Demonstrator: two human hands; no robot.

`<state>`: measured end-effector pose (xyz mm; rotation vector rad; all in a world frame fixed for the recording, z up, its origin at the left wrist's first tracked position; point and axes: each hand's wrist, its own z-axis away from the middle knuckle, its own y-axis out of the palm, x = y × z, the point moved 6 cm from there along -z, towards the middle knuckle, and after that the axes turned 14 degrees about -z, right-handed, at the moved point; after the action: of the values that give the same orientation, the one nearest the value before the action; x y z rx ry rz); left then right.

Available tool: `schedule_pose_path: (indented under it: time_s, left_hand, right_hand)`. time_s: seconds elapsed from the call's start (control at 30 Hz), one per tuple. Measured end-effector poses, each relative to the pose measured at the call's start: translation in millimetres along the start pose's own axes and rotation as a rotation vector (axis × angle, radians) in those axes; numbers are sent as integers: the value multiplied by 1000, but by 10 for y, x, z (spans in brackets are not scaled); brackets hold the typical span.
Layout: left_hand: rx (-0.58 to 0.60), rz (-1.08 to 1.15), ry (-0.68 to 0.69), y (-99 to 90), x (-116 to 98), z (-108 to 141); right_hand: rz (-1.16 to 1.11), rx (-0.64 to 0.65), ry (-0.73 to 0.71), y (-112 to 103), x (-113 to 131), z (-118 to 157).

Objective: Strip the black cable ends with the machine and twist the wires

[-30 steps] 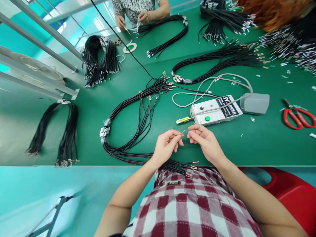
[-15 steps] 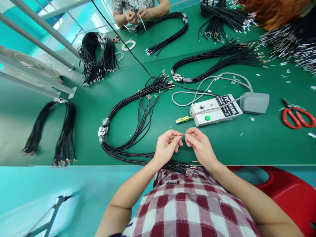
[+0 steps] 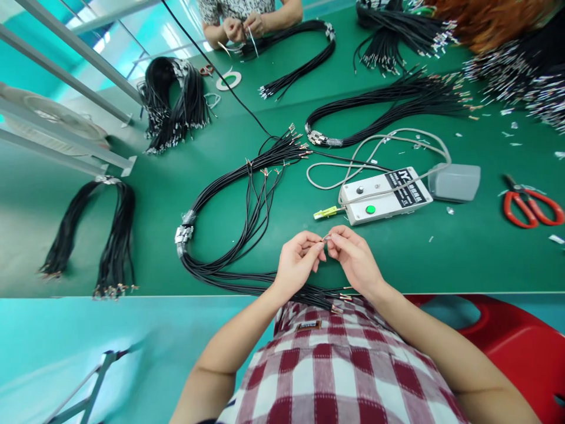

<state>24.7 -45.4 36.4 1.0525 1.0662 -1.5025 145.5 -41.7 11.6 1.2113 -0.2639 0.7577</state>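
Note:
Thumb and fingers of my left hand (image 3: 300,259) are pinched together on the end of a thin wire (image 3: 325,239). My right hand (image 3: 355,257) pinches the same wire end from the other side, the two fingertips nearly touching. Most of the wire is hidden by my fingers. Under and left of my hands lies a curved bundle of black cables (image 3: 216,277) with bare copper-coloured ends, some by the table's front edge. Silver connectors (image 3: 183,234) are gathered at the bundle's bend. Just beyond my hands is a white control box (image 3: 384,197) with a green button and a yellow-green tip.
Red-handled scissors (image 3: 529,206) lie at the right, near a grey block (image 3: 454,182). More black cable bundles (image 3: 176,106) are spread over the green table (image 3: 273,118). Across it, a co-worker's hands (image 3: 245,28) hold a white strip. A metal rack (image 3: 79,65) stands left.
My right hand has moved slightly left and up, closer to my left fingertips. My left hand stays almost still.

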Motion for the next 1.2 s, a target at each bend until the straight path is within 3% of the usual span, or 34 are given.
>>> schedule_pose_path:
  time_s: [0.6, 0.83, 1.2]
  left_hand:
    - [-10, 14, 0, 2, 25, 7]
    - [-60, 26, -2, -16, 34, 3]
    - [-50, 41, 1, -3, 30, 25]
  right_hand:
    - [82, -13, -90, 13, 31, -31]
    - [247, -63, -235, -9, 48, 23]
    - [285, 7, -285, -36, 79, 26]
